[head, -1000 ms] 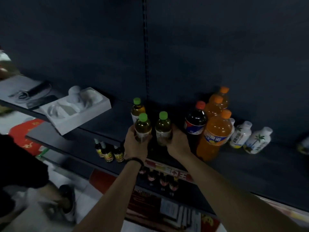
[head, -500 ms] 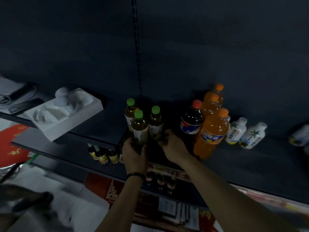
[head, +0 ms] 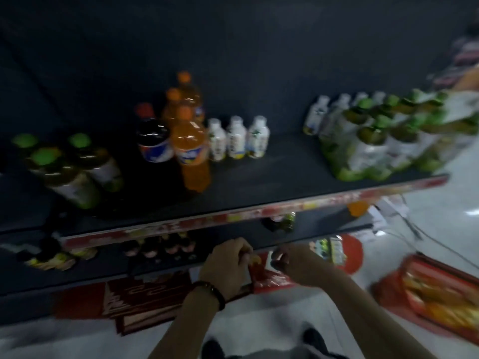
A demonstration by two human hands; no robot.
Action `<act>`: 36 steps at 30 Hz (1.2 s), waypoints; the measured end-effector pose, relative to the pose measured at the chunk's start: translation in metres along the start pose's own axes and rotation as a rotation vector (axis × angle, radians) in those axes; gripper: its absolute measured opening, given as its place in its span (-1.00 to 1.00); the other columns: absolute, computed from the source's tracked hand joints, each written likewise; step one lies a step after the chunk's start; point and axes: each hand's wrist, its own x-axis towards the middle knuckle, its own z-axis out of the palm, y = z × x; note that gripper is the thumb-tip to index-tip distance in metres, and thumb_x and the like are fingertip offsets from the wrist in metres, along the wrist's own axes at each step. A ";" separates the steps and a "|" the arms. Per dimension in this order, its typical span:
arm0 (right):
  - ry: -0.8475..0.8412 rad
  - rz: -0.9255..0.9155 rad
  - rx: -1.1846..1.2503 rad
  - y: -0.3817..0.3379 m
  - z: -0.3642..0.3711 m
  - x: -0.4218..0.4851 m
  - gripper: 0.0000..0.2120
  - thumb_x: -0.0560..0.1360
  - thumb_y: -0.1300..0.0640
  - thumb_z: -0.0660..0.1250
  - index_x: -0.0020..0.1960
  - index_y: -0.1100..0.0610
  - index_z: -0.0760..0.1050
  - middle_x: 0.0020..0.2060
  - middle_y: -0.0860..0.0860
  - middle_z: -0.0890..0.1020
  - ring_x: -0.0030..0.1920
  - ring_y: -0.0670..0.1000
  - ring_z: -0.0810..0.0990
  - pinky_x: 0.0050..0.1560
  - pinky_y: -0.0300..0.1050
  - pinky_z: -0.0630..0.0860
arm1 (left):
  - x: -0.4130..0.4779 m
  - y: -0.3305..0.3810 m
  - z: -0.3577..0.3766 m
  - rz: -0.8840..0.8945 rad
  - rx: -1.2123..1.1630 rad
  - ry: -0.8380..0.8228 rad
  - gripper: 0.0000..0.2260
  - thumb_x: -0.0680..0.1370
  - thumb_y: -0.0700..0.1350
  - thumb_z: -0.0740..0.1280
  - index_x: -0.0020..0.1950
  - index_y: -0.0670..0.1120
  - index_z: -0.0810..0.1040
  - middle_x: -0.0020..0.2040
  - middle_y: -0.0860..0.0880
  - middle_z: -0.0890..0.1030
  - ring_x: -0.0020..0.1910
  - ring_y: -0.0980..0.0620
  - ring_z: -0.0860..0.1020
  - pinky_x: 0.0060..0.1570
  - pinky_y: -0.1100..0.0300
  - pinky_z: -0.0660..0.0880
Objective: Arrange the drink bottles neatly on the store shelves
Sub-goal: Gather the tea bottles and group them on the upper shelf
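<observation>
Honestly nothing here is readable, it's all motion blur. The orange soda bottle [head: 192, 154] left of centre has a blue-and-yellow label, and the red price strip [head: 233, 216] across the middle has yellow patches, but no letters come out on either.

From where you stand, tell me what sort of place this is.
Most likely a small shop's drinks aisle: a dark shelf with a red price strip along its edge, orange soda bottles standing in rows, and a shrink-wrapped pack of green-capped bottles waiting to be unpacked.
</observation>
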 end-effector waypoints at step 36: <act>0.368 -0.092 0.065 0.454 0.025 0.322 -0.60 0.63 -0.04 0.32 0.39 0.05 0.33 0.24 0.15 0.51 0.10 0.13 0.55 -0.03 -0.06 0.42 | 0.358 -0.025 0.462 -0.275 0.505 0.246 -0.30 0.54 0.01 0.46 0.60 -0.08 0.24 0.59 -0.23 0.26 0.52 -0.34 0.29 0.41 -0.31 0.38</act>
